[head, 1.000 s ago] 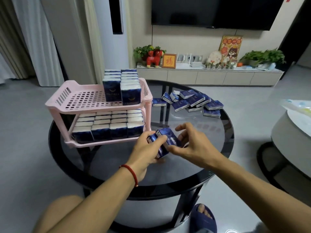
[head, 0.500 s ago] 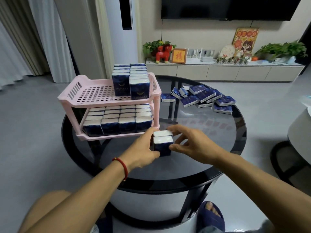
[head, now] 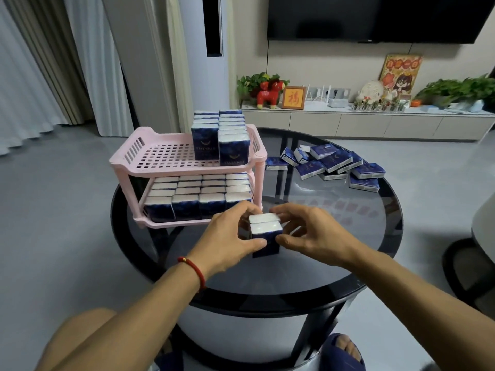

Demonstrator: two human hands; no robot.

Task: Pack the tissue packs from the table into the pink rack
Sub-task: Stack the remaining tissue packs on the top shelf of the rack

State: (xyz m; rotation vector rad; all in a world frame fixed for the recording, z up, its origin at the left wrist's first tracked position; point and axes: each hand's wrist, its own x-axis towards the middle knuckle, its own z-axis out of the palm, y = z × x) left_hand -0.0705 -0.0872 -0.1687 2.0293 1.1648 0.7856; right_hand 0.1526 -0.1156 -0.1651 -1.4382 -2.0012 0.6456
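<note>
In the head view, the left hand (head: 230,242) and right hand (head: 313,236) pinch two upright tissue packs (head: 265,232) between curled fingers, on the counter (head: 334,253) just beside the pink rack (head: 171,162). Uneven squeezing could let one pack slip out during lifting.

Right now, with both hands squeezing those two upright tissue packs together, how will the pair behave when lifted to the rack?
The two upright packs look soft and light, so the left hand and right hand may dent them. Their wrap looks glossy, probably slippery. Standing on end and only pressed together, one could slip or tip if pressure eases.
</note>
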